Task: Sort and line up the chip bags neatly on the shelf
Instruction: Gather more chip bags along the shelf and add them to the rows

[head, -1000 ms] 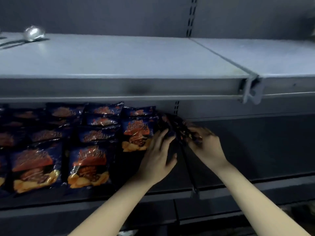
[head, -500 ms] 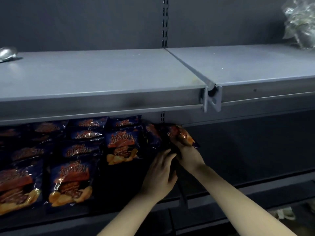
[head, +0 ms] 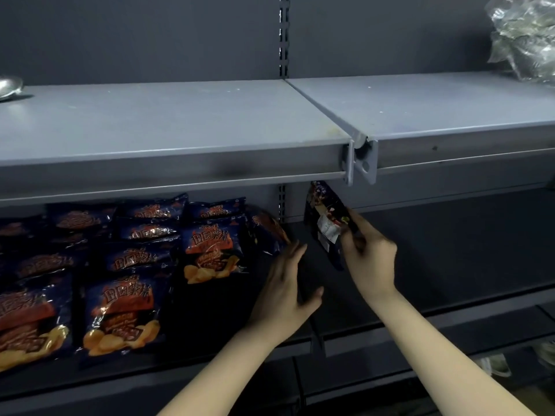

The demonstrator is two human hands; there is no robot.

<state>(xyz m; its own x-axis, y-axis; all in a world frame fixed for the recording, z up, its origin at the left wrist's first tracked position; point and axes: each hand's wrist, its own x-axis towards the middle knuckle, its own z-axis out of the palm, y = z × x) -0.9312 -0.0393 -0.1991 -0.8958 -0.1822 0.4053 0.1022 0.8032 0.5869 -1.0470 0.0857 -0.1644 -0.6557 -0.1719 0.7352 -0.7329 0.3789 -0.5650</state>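
Observation:
Several dark blue chip bags (head: pixel 126 310) with orange labels lie in rows on the lower shelf (head: pixel 375 331), filling its left part. My right hand (head: pixel 368 256) pinches one chip bag (head: pixel 326 226) and holds it upright with its back side showing, just under the upper shelf's edge. My left hand (head: pixel 288 292) is open with straight fingers, its fingertips touching another dark bag (head: pixel 267 232) at the right end of the rows.
The grey upper shelf (head: pixel 180 130) juts out over the bags, with a bracket joint (head: pixel 360 160) at its front edge. A silver object (head: pixel 9 87) lies at its far left and a clear plastic bundle (head: pixel 528 37) at its far right. A slotted upright (head: pixel 283 34) runs down the back wall.
My right hand has lifted its bag up and to the right, away from the rows, turning its back side out. My left hand has opened and stays by the rightmost bag.

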